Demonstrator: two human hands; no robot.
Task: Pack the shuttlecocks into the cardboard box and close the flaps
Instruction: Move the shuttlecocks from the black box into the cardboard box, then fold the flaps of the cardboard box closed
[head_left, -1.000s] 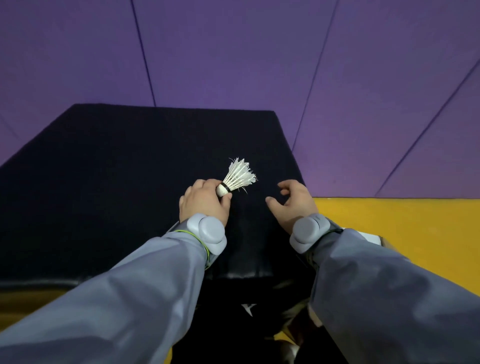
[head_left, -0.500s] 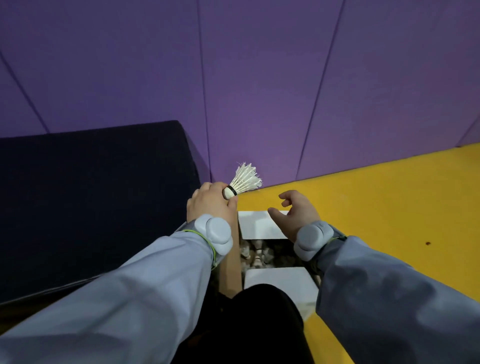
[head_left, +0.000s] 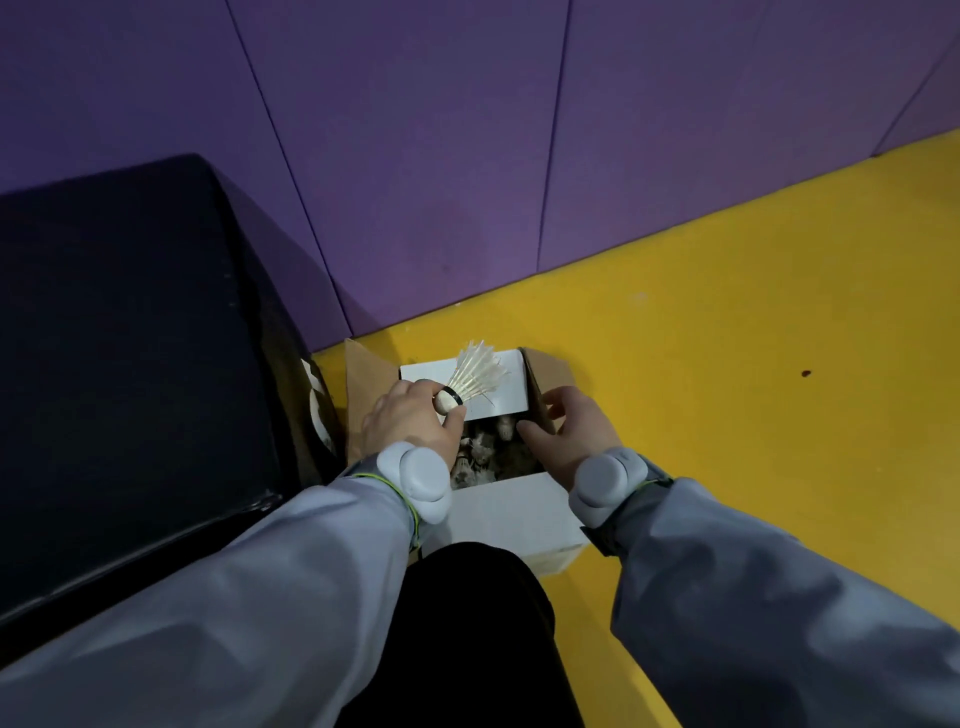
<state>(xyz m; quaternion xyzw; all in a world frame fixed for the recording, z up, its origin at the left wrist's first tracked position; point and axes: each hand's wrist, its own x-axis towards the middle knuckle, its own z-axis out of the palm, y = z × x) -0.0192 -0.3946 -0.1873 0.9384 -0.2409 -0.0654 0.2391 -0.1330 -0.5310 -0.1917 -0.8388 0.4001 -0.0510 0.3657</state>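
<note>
Purple padded wall panels meet a yellow floor (head_left: 727, 364); a black padded block (head_left: 130, 338) stands at left. An open brown cardboard box (head_left: 550, 371) with white inner flaps sits on the floor just beside the block, with several shuttlecocks (head_left: 480, 449) already lying inside. The left hand (head_left: 413, 423) pinches a white feathered shuttlecock (head_left: 475, 376) by its cork, over the opening. The right hand (head_left: 569, 431), fingers loosely curled, rests at the box's right flap and holds nothing. Step in hand: loading. Next move likely calls for lowering and releasing into the gap; the flaps are not yet closed.
</note>
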